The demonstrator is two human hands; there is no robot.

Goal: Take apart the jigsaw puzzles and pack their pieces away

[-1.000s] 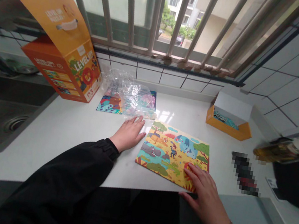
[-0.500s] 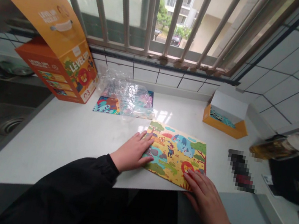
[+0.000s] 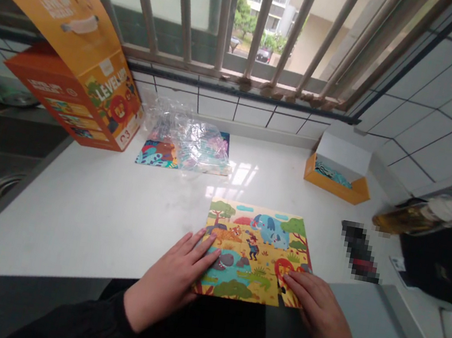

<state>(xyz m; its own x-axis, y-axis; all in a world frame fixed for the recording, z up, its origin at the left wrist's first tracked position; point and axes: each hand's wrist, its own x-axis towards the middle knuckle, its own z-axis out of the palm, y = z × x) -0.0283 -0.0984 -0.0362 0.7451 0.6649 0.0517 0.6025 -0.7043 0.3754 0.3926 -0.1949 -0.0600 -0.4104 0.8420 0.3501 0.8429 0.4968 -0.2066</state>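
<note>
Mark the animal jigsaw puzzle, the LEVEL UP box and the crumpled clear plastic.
Animal jigsaw puzzle point(image 3: 256, 256): head view, middle of its picture.
LEVEL UP box point(image 3: 102, 92): head view, its front panel.
Crumpled clear plastic point(image 3: 202, 142): head view, its shiny middle.

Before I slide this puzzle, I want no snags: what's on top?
Fingers of the left hand and right hand lie over opposite sides of the puzzle. The picture beneath them is covered.

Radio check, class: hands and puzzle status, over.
Left hand on puzzle, left edge. Right hand, lower right corner. Near edge gapped. Plastic wrap behind, apart.
</note>
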